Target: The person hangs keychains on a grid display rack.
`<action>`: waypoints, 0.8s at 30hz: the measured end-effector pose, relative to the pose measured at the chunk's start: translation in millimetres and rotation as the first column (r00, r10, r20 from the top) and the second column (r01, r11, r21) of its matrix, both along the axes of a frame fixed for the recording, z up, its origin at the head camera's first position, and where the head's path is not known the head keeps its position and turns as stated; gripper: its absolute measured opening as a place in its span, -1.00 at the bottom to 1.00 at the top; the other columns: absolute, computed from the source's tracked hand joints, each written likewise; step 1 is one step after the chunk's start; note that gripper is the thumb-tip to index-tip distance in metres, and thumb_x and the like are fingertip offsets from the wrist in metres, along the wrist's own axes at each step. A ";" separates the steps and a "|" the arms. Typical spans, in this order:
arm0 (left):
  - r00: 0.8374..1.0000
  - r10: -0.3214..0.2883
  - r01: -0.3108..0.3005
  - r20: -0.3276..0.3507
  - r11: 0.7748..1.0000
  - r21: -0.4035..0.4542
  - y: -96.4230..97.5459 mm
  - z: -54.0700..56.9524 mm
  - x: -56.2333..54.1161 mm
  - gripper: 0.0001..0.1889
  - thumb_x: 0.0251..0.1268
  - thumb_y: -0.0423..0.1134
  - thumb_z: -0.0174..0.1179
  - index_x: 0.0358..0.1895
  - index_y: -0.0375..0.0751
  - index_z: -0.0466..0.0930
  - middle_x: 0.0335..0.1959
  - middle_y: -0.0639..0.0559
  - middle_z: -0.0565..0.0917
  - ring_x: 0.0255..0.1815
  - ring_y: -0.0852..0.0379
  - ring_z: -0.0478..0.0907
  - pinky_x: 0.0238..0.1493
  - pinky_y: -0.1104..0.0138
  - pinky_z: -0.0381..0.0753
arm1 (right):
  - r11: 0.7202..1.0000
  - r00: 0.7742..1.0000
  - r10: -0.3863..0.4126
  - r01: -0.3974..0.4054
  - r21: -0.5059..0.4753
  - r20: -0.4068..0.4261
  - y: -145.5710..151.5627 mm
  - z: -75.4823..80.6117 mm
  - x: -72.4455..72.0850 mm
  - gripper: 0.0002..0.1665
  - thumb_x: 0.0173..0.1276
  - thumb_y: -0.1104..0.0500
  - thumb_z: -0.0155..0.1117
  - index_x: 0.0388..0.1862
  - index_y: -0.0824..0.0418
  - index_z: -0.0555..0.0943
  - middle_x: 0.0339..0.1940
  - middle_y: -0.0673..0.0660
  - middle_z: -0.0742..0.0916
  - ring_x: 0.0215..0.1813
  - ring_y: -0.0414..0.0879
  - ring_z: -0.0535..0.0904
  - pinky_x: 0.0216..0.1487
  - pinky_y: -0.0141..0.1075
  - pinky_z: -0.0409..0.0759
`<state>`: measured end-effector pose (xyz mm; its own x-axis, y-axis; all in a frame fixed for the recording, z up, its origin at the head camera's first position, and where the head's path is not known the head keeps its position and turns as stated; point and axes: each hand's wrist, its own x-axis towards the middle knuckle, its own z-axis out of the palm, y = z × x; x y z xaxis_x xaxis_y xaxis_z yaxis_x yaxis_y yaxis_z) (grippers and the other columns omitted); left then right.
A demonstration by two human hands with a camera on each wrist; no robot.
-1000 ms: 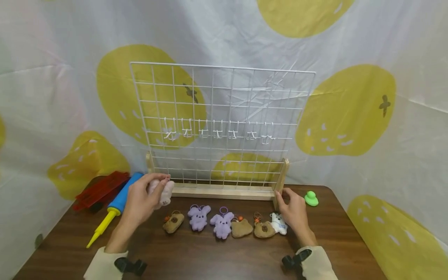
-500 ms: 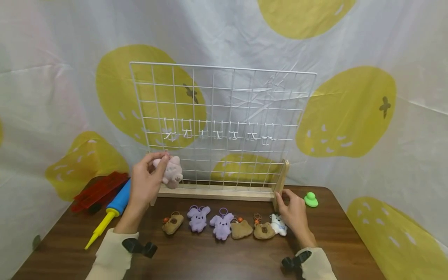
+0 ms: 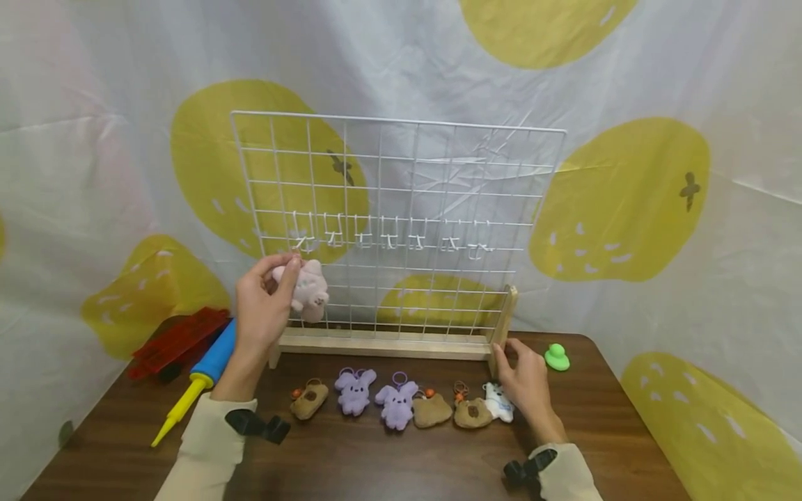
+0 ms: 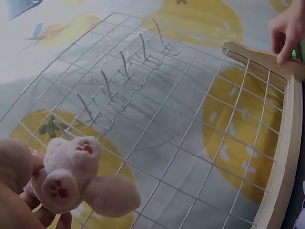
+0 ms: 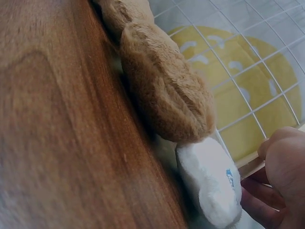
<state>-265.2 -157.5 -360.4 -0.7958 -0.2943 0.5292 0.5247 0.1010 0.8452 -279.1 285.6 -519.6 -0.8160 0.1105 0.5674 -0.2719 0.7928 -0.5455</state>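
My left hand [image 3: 264,303] pinches a pale pink plush keychain [image 3: 310,289] near its top, in front of the lower left of a white wire grid rack [image 3: 401,188]. In the left wrist view the plush [image 4: 71,171] shows red paw pads and a tail. A row of white hooks [image 3: 390,240] hangs on the grid, just above that hand. My right hand [image 3: 525,372] grips the rack's right wooden foot [image 3: 501,323] between thumb and fingers. Beside it lie a white plush [image 3: 498,402] and a brown plush [image 3: 473,412]; both appear close up in the right wrist view.
Further left in the row lie another brown plush [image 3: 432,410], two purple rabbit plushes [image 3: 397,405] and a brown one [image 3: 310,401]. A blue and yellow pump [image 3: 200,379] and a red item [image 3: 182,341] lie at left; a green toy [image 3: 557,357] stands at right.
My left hand has raised the pink plush from near the rack's base to just below the leftmost hook, moving slightly right. My right hand has stayed on the wooden foot.
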 end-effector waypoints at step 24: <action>0.987 -0.016 0.013 0.158 1.000 0.017 -7.7 -11.6 -12.8 -0.61 0.62 -0.09 0.29 0.19 -0.39 0.65 0.06 -0.01 0.80 -0.09 0.30 0.72 -0.17 0.54 0.72 | 1.000 1.000 -0.011 0.011 0.004 -0.015 0.2 -1.5 0.2 -0.80 0.54 0.16 0.43 -0.16 0.32 0.76 -0.25 0.30 0.87 -0.13 0.25 0.84 -0.05 0.23 0.73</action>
